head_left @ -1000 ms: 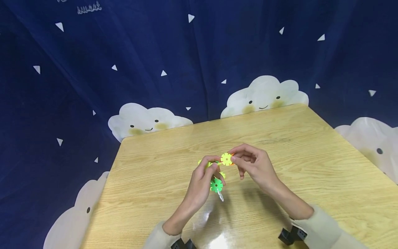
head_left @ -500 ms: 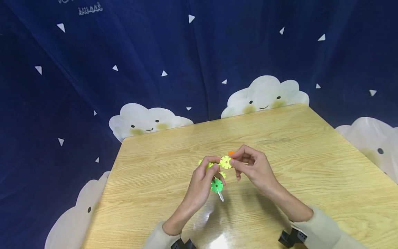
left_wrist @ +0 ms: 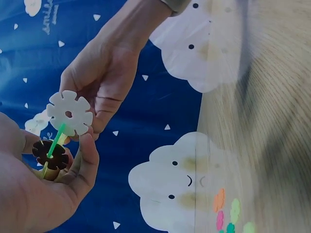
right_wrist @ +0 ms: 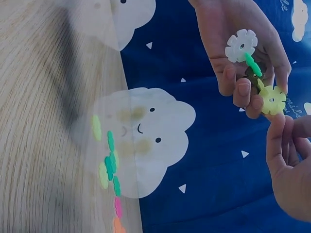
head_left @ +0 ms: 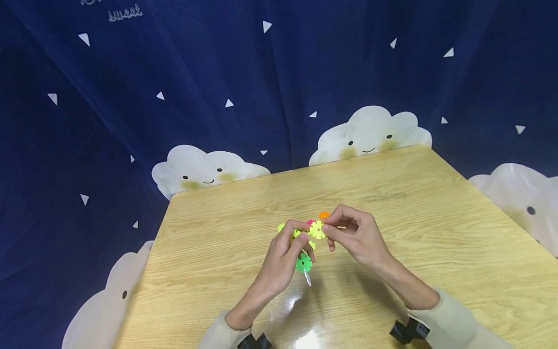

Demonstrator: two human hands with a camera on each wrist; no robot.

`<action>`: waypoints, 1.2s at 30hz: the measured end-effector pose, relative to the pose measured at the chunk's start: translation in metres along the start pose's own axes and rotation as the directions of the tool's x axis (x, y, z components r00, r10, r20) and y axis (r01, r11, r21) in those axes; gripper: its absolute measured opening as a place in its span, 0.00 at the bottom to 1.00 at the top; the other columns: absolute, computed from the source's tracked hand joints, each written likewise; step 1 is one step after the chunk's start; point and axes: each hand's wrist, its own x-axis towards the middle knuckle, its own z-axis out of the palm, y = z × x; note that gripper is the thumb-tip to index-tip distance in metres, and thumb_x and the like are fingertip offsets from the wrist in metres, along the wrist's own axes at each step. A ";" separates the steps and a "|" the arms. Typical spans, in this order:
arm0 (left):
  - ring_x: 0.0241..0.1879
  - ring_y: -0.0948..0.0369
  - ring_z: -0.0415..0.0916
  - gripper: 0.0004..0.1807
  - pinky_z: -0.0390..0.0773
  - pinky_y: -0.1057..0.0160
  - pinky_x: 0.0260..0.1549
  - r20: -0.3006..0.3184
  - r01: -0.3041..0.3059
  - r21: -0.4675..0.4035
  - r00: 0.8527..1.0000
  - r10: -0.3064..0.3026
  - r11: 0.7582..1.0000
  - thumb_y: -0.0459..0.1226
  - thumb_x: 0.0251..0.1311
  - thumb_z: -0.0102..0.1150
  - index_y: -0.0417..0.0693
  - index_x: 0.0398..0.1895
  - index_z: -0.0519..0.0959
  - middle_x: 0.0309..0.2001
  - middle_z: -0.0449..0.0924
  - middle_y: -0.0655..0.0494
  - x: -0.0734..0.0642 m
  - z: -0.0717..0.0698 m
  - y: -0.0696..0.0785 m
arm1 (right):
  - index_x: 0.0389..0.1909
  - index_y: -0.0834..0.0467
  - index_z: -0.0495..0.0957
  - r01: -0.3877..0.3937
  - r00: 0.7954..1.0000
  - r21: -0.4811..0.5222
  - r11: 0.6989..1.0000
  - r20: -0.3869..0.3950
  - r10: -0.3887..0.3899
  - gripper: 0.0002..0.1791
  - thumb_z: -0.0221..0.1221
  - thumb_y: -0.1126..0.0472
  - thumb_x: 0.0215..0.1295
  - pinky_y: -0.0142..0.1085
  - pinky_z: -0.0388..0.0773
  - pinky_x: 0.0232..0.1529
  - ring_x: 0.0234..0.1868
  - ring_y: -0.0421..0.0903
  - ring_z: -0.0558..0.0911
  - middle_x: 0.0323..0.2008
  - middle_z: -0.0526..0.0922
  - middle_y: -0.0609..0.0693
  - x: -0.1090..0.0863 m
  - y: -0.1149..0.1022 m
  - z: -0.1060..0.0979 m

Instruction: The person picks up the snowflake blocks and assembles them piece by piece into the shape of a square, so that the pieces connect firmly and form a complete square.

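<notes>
The word "sweet" [head_left: 125,13] reads on the dark blue curtain [head_left: 196,72], among four printed white clouds [head_left: 372,126] in the head view. Above the wooden table [head_left: 414,213], the left hand [head_left: 279,259] has fingers curled round joined notched discs, one green disc [head_left: 307,266] and one white disc [left_wrist: 78,108] among them, and the right hand [head_left: 359,235] pinches one yellow disc [head_left: 315,233] just beside them. The right wrist view shows at least three green pieces [right_wrist: 110,167] on the tabletop, unseen there from the head, near one orange piece [head_left: 324,215] and one pink piece [head_left: 310,222].
</notes>
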 end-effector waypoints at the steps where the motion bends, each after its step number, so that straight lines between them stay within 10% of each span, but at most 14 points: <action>1: 0.23 0.65 0.78 0.14 0.75 0.71 0.23 0.003 -0.005 0.014 1.000 0.005 1.000 0.40 0.83 0.39 0.46 0.59 0.72 0.28 0.84 0.42 0.000 0.000 0.000 | 0.37 0.70 0.80 0.001 1.000 0.000 1.000 0.001 -0.001 0.03 0.62 0.78 0.67 0.37 0.84 0.22 0.21 0.45 0.81 0.35 0.83 0.58 0.000 0.000 0.000; 30: 0.32 0.60 0.83 0.13 0.80 0.68 0.28 -0.056 -0.062 0.043 0.996 0.064 0.997 0.41 0.82 0.42 0.50 0.58 0.75 0.32 0.85 0.51 0.003 0.001 0.002 | 0.38 0.67 0.81 0.046 0.999 -0.035 0.998 -0.025 -0.047 0.05 0.62 0.78 0.67 0.35 0.84 0.25 0.21 0.46 0.81 0.35 0.85 0.57 0.001 -0.006 0.005; 36: 0.37 0.60 0.84 0.13 0.82 0.65 0.30 -0.092 -0.048 0.081 0.994 0.056 0.996 0.43 0.77 0.54 0.58 0.61 0.75 0.45 0.83 0.59 0.004 0.000 -0.001 | 0.39 0.68 0.80 -0.018 1.000 -0.040 0.999 0.000 0.018 0.02 0.63 0.75 0.68 0.36 0.84 0.25 0.22 0.46 0.81 0.35 0.84 0.61 0.001 0.000 0.005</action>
